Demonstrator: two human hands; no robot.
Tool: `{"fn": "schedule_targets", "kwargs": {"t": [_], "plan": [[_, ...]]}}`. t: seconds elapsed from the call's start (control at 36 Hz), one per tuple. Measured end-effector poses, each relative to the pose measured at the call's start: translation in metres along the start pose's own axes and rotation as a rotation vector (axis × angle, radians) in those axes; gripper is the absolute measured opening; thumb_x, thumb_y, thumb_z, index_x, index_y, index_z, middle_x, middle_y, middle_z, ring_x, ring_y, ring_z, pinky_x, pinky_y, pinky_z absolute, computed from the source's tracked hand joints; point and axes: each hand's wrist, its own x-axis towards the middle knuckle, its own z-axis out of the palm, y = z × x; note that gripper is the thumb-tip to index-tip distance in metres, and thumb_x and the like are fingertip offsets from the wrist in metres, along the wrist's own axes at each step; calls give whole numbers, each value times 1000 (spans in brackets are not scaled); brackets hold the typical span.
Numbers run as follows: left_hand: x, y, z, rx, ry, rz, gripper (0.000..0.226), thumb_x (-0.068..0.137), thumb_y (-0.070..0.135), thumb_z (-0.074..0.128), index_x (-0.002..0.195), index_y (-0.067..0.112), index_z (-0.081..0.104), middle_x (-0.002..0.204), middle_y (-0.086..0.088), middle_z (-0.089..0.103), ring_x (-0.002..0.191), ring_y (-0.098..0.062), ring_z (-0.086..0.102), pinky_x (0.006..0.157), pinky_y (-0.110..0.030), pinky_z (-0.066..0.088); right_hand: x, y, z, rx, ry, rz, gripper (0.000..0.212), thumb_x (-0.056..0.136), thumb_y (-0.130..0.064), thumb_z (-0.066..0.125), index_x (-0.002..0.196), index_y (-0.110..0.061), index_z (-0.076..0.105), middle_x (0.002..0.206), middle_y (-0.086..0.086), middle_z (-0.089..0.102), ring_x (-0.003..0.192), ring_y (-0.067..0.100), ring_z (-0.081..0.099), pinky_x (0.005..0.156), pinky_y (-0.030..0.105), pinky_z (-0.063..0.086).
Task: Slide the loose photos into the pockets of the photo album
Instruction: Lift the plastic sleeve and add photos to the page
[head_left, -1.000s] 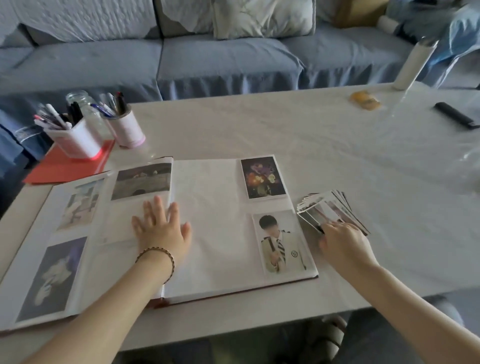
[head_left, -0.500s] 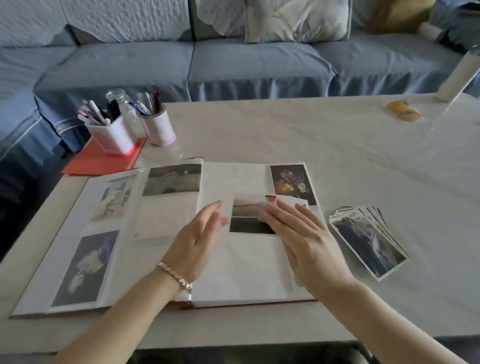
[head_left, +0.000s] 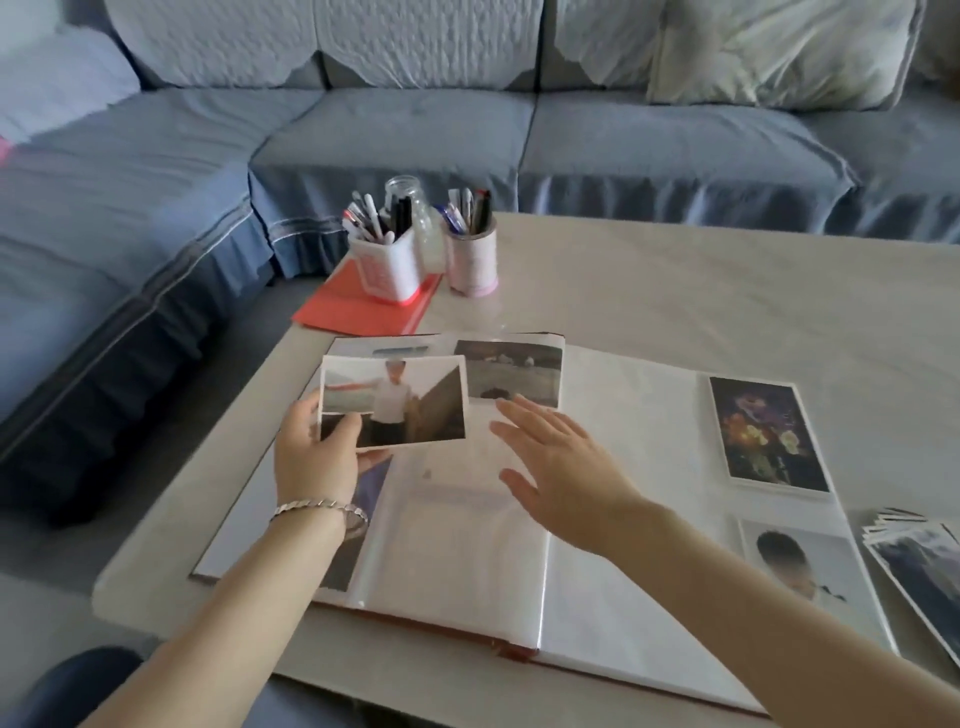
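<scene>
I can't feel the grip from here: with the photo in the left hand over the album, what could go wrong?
1. The left hand pinches the loose photo by one corner only; it could bend or slip.
2. The right hand hovers open above the album, so the pocket may not be held open.

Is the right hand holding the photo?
No, the left hand pinches the loose photo by its edge above the photo album, while the right hand is open and empty.

Album (head_left: 597, 519) lay open mid-frame; loose photo (head_left: 410, 405) held above its left page; photo stack (head_left: 919, 566) at right edge
</scene>
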Motion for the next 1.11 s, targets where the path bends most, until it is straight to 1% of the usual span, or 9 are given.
{"fn": "schedule_targets", "kwargs": {"t": [0.19,0.25,0.33,0.44,0.53,0.78,0.94,1.03,1.11], "plan": [[25,-9,-24,81,64,-35,32,89,0,56,120,8,57,116,-9,59,97,-28,61,55,-30,58,38,-3,15,-216,-264,-157,54,101,-40,25,150,-25,9,158,-7,1,145,12,-7,116,34,-7],[27,-12,-27,198,64,15,30,89,3,57,119,7,57,114,-7,59,100,-25,58,60,-28,54,39,1,20,-231,-278,-164,55,99,-46,18,150,-25,12,158,-8,5,145,12,-5,115,34,-8],[32,-20,-31,305,72,53,28,89,3,56,117,7,57,111,-4,58,102,-22,55,74,-32,49,36,5,27,-165,-216,-151,81,79,-56,-3,147,-24,26,156,-7,20,145,15,6,113,31,-7],[36,-26,-37,355,105,74,30,87,1,56,117,8,57,117,-10,60,108,-30,57,89,-47,51,31,5,33,-192,-18,-144,52,84,-45,30,114,-24,67,120,-7,64,119,20,56,99,41,37],[35,-27,-38,408,150,138,31,89,1,54,119,5,55,120,-13,59,111,-31,55,89,-38,47,30,7,39,-205,55,-146,45,84,-43,35,107,-25,70,112,-9,68,112,19,61,90,42,47],[27,-35,-31,420,146,228,31,88,3,57,119,2,55,118,-13,60,110,-28,55,80,-27,40,32,11,43,-219,84,-153,53,96,-44,22,107,-25,70,114,-8,67,113,18,61,86,46,51],[21,-40,-27,394,44,141,28,88,4,58,116,8,58,109,-1,60,100,-16,54,67,-16,41,32,10,45,-227,70,-139,45,85,-42,35,108,-26,70,115,-9,67,113,16,61,91,38,50],[24,-44,-28,370,-27,44,26,87,6,62,112,11,59,110,-6,62,103,-25,58,71,-32,56,32,12,48,-215,77,-132,45,86,-41,35,109,-23,70,116,-6,67,113,19,61,101,34,31],[28,-42,-31,295,-104,-73,23,86,4,62,106,13,57,109,-11,61,100,-33,61,72,-45,58,32,11,48,-199,72,-116,57,99,-44,19,110,-21,69,117,-4,66,113,20,60,100,35,29]]}}
